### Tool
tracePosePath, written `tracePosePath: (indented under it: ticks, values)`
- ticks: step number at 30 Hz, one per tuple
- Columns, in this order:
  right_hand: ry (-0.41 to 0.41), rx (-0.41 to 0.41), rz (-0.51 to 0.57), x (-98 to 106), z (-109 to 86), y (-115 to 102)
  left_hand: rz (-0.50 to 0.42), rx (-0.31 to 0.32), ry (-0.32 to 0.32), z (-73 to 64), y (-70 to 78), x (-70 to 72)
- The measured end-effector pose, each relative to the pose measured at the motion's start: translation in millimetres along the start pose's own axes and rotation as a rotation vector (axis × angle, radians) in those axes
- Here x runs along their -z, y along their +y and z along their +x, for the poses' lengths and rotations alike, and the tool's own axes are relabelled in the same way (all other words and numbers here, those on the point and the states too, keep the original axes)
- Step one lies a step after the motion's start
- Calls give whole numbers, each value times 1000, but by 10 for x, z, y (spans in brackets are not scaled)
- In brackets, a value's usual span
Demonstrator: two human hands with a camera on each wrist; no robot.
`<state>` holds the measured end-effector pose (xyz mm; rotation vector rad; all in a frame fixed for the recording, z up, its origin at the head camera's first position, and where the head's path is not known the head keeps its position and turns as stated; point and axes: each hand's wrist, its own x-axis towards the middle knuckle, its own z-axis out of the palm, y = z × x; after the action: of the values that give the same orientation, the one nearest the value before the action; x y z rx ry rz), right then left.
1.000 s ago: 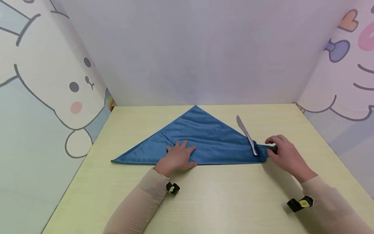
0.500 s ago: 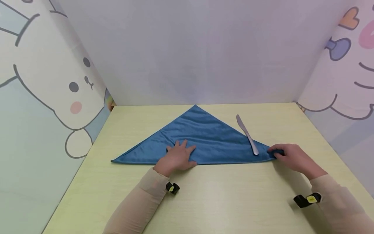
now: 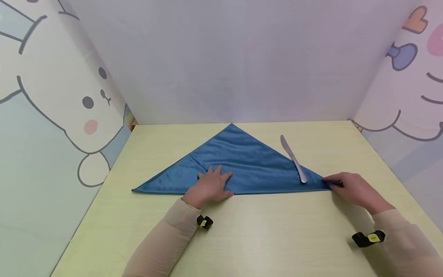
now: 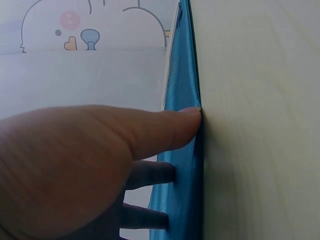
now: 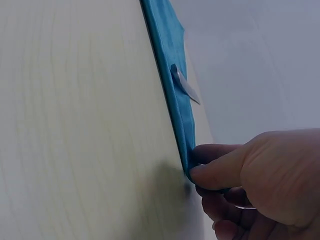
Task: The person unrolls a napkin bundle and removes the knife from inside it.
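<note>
A shiny blue cloth (image 3: 242, 161) folded into a triangle lies on the table, its peak pointing to the back wall. With fingers spread, my left hand (image 3: 211, 186) presses flat near the middle of its front edge; the left wrist view shows the thumb (image 4: 172, 129) on that edge. My right hand (image 3: 356, 190) pinches the cloth's right corner between thumb and fingers, as the right wrist view also shows (image 5: 270, 175). A silver table knife (image 3: 293, 158) lies slanted across the cloth's right slope, handle on the cloth and blade tip on the table behind.
The pale wood table (image 3: 270, 234) ends at a plain light wall (image 3: 242, 61) at the back. Side panels with cartoon drawings (image 3: 65, 96) flank it. Each wrist wears a black strap device (image 3: 205, 222).
My right hand has moved right and slightly toward me, drawing out the cloth's bunched right corner into a point. The left hand and the knife have stayed put.
</note>
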<state>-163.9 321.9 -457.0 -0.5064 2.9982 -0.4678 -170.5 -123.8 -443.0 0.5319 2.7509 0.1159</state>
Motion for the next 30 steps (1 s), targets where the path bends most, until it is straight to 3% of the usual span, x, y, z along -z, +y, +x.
tracePosePath:
  ticks: [8,14,17,21,30]
  values:
    - [-44,-121,-8,94,-96,72,-1,4,1,-3,10,7]
    - [42,-103,-34,159,-70,-77,-3,4,0,5,3,-2]
    - [95,-86,4,162,15,-260,-5,7,-3,0,-8,-2]
    - [98,-85,70,88,184,-470,-10,12,-2,-9,-19,-3]
    - [79,-139,127,-136,461,-597,-9,-4,4,-1,-21,-22]
